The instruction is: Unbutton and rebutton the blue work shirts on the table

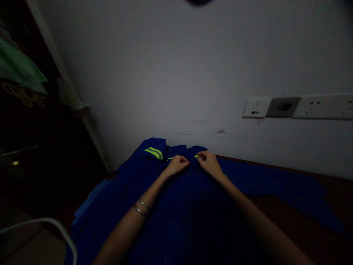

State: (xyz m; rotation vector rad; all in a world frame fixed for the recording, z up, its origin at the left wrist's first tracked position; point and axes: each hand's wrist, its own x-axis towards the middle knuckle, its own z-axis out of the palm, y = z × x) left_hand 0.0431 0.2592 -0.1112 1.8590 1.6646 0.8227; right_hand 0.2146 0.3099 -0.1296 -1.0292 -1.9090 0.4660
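Observation:
A dark blue garment (149, 184) with yellow-green and grey reflective strips (154, 152) lies spread in front of me, its far end against the wall. My left hand (178, 165) rests over its upper middle, thumb and fingers pinched together on the cloth. To the right, my right hand (208, 162) pinches the fabric beside a small patch of reflective strip. The two hands are close together but apart. Exactly which fold or edge each one grips is too dark to make out. Thin bracelets (142, 208) circle my left wrist.
Sockets and a switch (256, 107) sit on the pale wall (176, 73) at right. More blue cloth (264, 178) stretches along the dark red-brown surface (275, 213). A white cable or tube (49, 220) curves at lower left. A dark door with a handle (22, 150) and hanging green bags (20, 66) stands left.

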